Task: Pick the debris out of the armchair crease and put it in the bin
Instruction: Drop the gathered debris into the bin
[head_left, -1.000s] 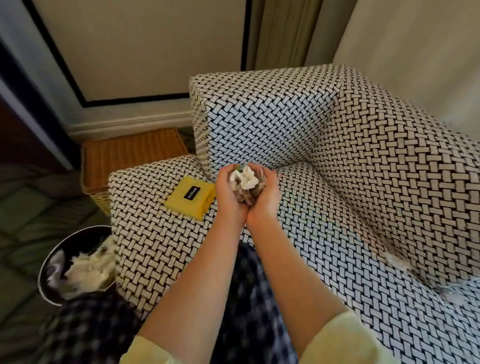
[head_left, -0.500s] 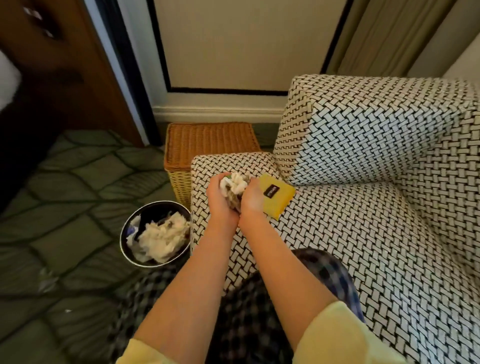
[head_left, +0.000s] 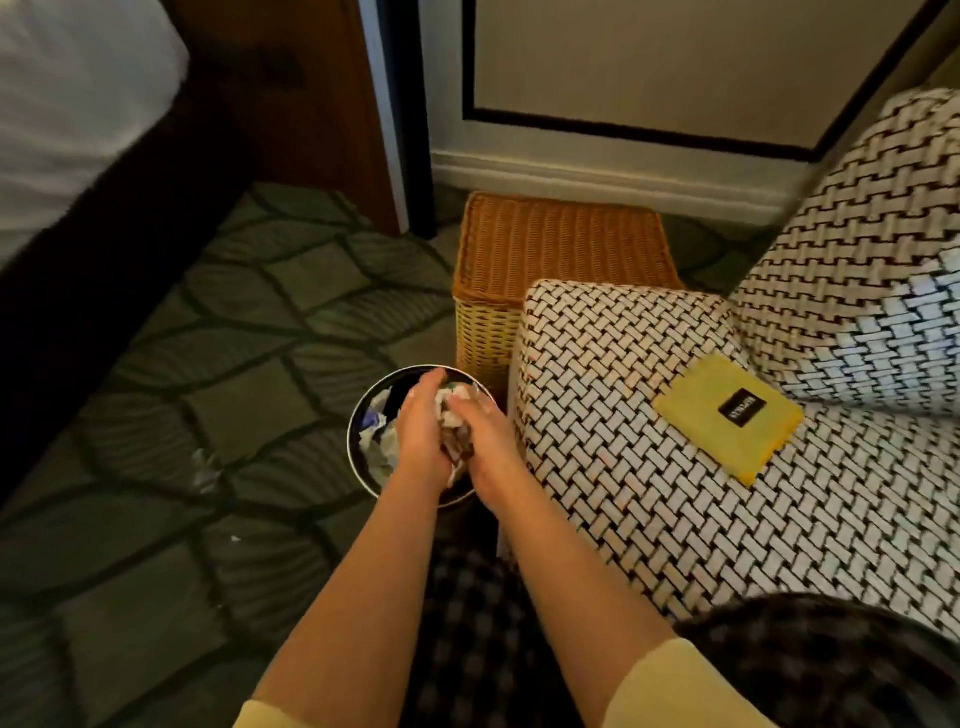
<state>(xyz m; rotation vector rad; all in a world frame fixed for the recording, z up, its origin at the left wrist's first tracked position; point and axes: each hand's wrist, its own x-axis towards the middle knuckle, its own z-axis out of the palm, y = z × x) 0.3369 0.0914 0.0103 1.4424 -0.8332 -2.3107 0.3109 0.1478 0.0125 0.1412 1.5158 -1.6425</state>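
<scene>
A wad of crumpled debris, white and grey paper scraps, is cupped between my left hand and my right hand. Both hands are curled around it, directly over the round black bin on the carpet. The bin holds crumpled white paper. The black-and-white woven armchair stands to the right of the bin; its crease is out of view.
A yellow cloth with a black label lies on the armchair seat. A wicker basket stands behind the bin against the chair. Small scraps lie on the green patterned carpet. A dark bed frame runs along the left.
Both hands have carried the debris wad leftward off the armchair seat and down over the bin. The view has swung left with them.
</scene>
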